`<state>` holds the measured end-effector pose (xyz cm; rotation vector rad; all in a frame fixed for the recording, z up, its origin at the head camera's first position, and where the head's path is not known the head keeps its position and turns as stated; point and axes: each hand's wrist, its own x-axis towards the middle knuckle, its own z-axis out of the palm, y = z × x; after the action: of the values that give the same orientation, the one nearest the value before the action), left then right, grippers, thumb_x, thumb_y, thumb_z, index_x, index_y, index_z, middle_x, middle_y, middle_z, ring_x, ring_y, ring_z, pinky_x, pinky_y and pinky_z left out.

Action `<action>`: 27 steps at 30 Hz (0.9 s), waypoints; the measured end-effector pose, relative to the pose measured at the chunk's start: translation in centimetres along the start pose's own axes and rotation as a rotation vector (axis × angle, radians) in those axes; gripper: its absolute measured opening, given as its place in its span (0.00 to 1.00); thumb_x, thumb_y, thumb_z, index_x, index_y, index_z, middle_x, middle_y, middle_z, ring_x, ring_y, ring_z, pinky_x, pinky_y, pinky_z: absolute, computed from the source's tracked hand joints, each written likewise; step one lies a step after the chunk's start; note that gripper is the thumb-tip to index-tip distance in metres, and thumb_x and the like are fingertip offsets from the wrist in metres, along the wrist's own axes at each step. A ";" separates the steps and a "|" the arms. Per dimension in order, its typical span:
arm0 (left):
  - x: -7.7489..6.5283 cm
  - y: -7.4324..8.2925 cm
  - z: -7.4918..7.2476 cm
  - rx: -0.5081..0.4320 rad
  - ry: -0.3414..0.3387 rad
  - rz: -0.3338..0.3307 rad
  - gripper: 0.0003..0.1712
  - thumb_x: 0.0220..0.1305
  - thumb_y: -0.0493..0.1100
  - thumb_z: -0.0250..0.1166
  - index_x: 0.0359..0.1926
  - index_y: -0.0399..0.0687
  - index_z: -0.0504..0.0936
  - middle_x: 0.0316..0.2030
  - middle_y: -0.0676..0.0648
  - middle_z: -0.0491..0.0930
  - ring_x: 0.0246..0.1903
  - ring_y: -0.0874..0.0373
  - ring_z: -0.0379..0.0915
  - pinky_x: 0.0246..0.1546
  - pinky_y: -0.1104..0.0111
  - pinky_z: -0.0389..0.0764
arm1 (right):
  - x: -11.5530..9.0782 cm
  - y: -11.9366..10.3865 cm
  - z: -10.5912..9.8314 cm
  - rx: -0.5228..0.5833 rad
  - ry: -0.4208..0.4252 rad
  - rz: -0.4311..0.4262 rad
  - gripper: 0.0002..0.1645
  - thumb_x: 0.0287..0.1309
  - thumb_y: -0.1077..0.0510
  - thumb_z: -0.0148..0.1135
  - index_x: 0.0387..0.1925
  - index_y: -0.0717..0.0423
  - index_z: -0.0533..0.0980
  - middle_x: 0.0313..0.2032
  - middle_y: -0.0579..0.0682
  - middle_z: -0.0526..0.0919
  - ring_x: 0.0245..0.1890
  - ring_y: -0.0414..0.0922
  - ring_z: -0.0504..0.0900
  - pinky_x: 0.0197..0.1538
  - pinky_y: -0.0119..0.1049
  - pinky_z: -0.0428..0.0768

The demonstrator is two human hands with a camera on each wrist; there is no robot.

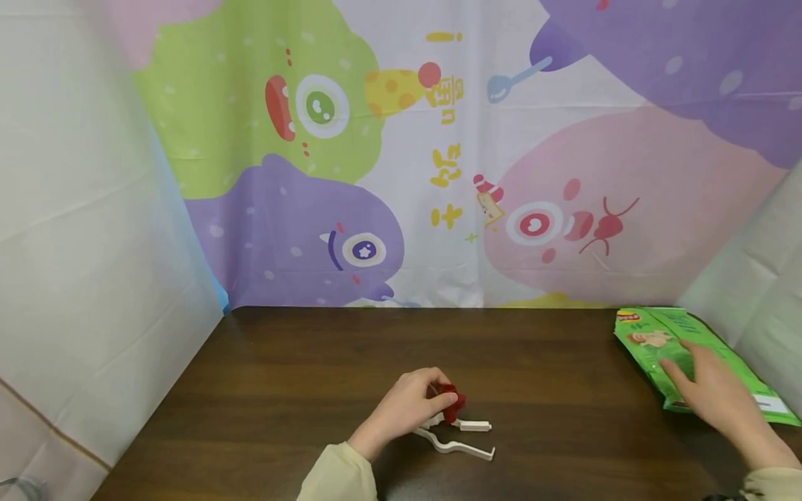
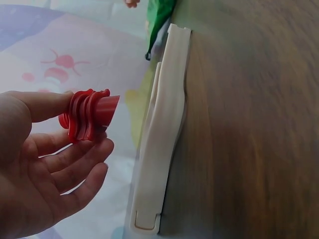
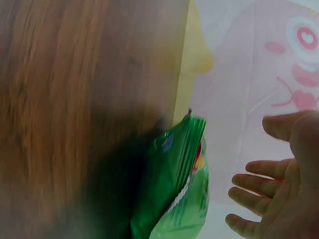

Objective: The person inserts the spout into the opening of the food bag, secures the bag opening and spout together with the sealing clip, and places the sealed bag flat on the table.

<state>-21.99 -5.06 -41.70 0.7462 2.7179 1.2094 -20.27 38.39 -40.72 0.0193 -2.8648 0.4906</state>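
Note:
My left hand (image 1: 410,403) pinches a small red plastic spout piece (image 1: 452,403) between thumb and fingers. In the left wrist view that red spout piece (image 2: 88,114) has wavy ridges round its body and a slanted tube end. Just beyond it lie two off-white plastic strips like bag clips on the table; one wavy strip (image 1: 454,445) has a hooked end. My right hand (image 1: 720,396) hovers over a green zip-top bag (image 1: 677,334), its fingers spread and holding nothing. The right wrist view shows the fingers apart from the bag's zip edge.
The dark wooden table (image 1: 301,376) runs back to a hanging cloth (image 1: 438,264) printed with cartoon monsters. Pale cloth walls (image 1: 94,229) stand on the left and right sides, the right one close behind the green bag.

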 end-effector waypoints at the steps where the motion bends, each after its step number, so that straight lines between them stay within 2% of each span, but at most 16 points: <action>1: 0.1 0.1 0.0 -0.002 0.000 0.001 0.09 0.57 0.50 0.62 0.35 0.52 0.79 0.28 0.58 0.78 0.26 0.69 0.71 0.31 0.74 0.71 | 0.0 0.2 0.0 -0.011 0.005 0.002 0.42 0.65 0.43 0.44 0.58 0.81 0.55 0.50 0.81 0.61 0.48 0.75 0.61 0.45 0.65 0.62; 5: 0.2 0.3 0.2 -0.018 -0.004 -0.002 0.10 0.56 0.51 0.63 0.35 0.52 0.79 0.28 0.58 0.78 0.27 0.69 0.71 0.31 0.74 0.71 | 0.0 1.2 -0.2 -0.059 0.029 0.016 0.43 0.63 0.42 0.47 0.55 0.82 0.58 0.49 0.81 0.63 0.45 0.74 0.64 0.42 0.63 0.65; 9: 0.2 0.4 0.5 -0.019 -0.002 0.005 0.10 0.57 0.51 0.63 0.35 0.51 0.79 0.29 0.58 0.78 0.27 0.69 0.71 0.31 0.74 0.71 | 0.0 2.1 -0.4 -0.086 0.043 0.056 0.42 0.63 0.42 0.45 0.54 0.82 0.60 0.47 0.81 0.64 0.43 0.75 0.65 0.39 0.63 0.66; 17: 0.4 0.7 0.5 -0.030 0.004 0.009 0.10 0.57 0.51 0.63 0.35 0.52 0.79 0.29 0.58 0.78 0.27 0.69 0.71 0.31 0.74 0.71 | 0.0 4.3 -1.0 -0.085 0.080 0.046 0.38 0.64 0.46 0.45 0.50 0.85 0.61 0.44 0.84 0.64 0.41 0.75 0.65 0.40 0.63 0.65; 23: 0.5 0.9 0.7 -0.040 0.013 0.008 0.10 0.57 0.52 0.63 0.36 0.53 0.79 0.29 0.58 0.78 0.26 0.69 0.71 0.29 0.74 0.70 | -0.2 5.4 -1.2 -0.087 0.068 0.084 0.44 0.64 0.43 0.44 0.50 0.88 0.58 0.44 0.85 0.61 0.42 0.76 0.63 0.43 0.65 0.62; 27: 0.5 1.0 0.8 -0.051 0.013 0.004 0.10 0.56 0.51 0.63 0.35 0.52 0.79 0.28 0.58 0.78 0.26 0.69 0.71 0.28 0.74 0.70 | -0.3 6.1 -1.0 -0.071 0.098 0.113 0.42 0.63 0.43 0.46 0.48 0.87 0.61 0.43 0.85 0.63 0.41 0.76 0.64 0.43 0.63 0.64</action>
<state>-21.82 -3.72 -41.52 0.7403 2.6860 1.2830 -20.03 44.43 -41.87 -0.1748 -2.7957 0.3987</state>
